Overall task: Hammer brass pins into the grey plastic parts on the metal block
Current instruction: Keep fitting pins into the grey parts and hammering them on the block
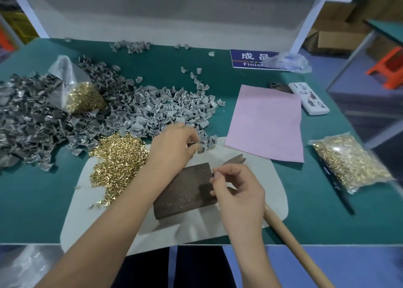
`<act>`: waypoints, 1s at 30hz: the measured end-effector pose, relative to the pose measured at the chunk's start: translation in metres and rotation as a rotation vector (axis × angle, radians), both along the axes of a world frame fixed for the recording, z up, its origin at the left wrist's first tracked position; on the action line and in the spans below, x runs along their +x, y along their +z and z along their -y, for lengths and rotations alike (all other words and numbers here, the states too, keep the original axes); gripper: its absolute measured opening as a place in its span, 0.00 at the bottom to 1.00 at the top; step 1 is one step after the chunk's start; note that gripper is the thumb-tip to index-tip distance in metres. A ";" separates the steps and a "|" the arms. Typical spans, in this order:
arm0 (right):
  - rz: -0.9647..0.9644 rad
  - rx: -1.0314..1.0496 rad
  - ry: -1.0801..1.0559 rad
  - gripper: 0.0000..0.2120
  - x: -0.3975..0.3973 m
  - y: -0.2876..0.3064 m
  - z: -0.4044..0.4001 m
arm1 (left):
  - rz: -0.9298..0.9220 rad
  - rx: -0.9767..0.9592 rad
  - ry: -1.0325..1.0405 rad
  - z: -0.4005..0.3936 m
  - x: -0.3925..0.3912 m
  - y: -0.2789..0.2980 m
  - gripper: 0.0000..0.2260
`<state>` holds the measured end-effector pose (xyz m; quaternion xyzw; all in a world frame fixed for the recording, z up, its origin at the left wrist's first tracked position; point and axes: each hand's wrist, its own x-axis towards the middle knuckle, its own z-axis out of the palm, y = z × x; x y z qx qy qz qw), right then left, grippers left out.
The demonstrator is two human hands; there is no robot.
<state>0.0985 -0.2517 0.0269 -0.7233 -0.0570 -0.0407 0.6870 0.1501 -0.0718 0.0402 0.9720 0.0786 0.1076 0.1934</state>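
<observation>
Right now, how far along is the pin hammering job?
Done: cannot tell; no set-aside finished batch is plain to see. In hand: the left hand pinches a grey plastic part at the pile's edge; the right hand holds the hammer and seems to pinch something small. The metal block is bare. Left: a big grey parts pile and a loose brass pins heap.

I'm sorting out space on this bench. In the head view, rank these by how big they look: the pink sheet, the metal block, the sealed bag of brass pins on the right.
1. Pink sheet, clearly largest.
2. Sealed bag of brass pins and metal block: alike; the hands cover part of the block.
</observation>
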 end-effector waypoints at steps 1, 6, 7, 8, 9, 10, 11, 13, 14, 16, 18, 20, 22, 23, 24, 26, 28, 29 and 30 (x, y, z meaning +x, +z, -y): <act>-0.004 0.018 0.009 0.10 -0.002 0.002 0.001 | 0.044 -0.099 -0.019 0.000 -0.008 0.004 0.03; -0.007 0.003 0.002 0.11 -0.015 0.012 0.003 | 0.102 -0.522 -0.029 0.002 -0.069 0.018 0.05; 0.007 -0.026 0.002 0.12 -0.017 0.012 0.003 | 0.069 -0.538 -0.027 0.001 -0.078 0.017 0.05; 0.024 -0.053 0.010 0.11 -0.020 0.012 0.001 | 0.033 -0.550 -0.027 -0.001 -0.086 0.017 0.06; 0.040 -0.073 0.022 0.10 -0.023 0.012 0.000 | 0.005 -0.549 -0.026 -0.001 -0.093 0.017 0.05; 0.055 -0.084 0.037 0.10 -0.025 0.012 -0.001 | -0.010 -0.533 -0.021 -0.002 -0.099 0.017 0.05; 0.072 -0.093 0.052 0.09 -0.027 0.012 -0.001 | -0.010 -0.504 -0.015 -0.001 -0.103 0.018 0.04; 0.117 -0.127 0.067 0.08 -0.029 0.011 0.000 | 0.006 -0.451 -0.001 0.002 -0.110 0.018 0.04; 0.140 -0.143 0.067 0.07 -0.030 0.010 0.001 | 0.008 -0.440 0.015 0.005 -0.112 0.018 0.04; 0.144 -0.145 0.064 0.08 -0.030 0.007 0.003 | -0.008 -0.415 0.061 0.009 -0.113 0.017 0.04; 0.124 -0.147 0.060 0.11 -0.028 0.004 0.004 | -0.015 -0.380 0.097 0.010 -0.113 0.017 0.06; 0.091 -0.159 0.083 0.11 -0.026 0.000 0.003 | -0.021 -0.372 0.099 0.010 -0.115 0.017 0.07; 0.052 -0.163 0.137 0.10 -0.023 -0.003 0.003 | -0.015 -0.390 0.092 0.010 -0.121 0.016 0.05; 0.058 -0.179 0.166 0.09 -0.022 -0.002 0.003 | 0.000 -0.411 0.100 0.011 -0.125 0.015 0.03; 0.087 -0.207 0.193 0.07 -0.021 -0.001 0.003 | 0.020 -0.436 0.109 0.013 -0.129 0.013 0.00; 0.180 -0.306 0.231 0.05 -0.017 0.002 0.001 | 0.052 -0.465 0.141 0.017 -0.135 0.007 0.05; 0.314 -0.491 0.223 0.04 -0.011 0.005 -0.004 | 0.081 -0.422 0.167 0.020 -0.136 0.003 0.08; 0.361 -0.571 0.231 0.04 -0.008 0.005 -0.008 | 0.094 -0.384 0.168 0.022 -0.135 0.001 0.08; 0.369 -0.613 0.263 0.03 -0.005 0.006 -0.012 | 0.103 -0.347 0.166 0.022 -0.134 0.001 0.07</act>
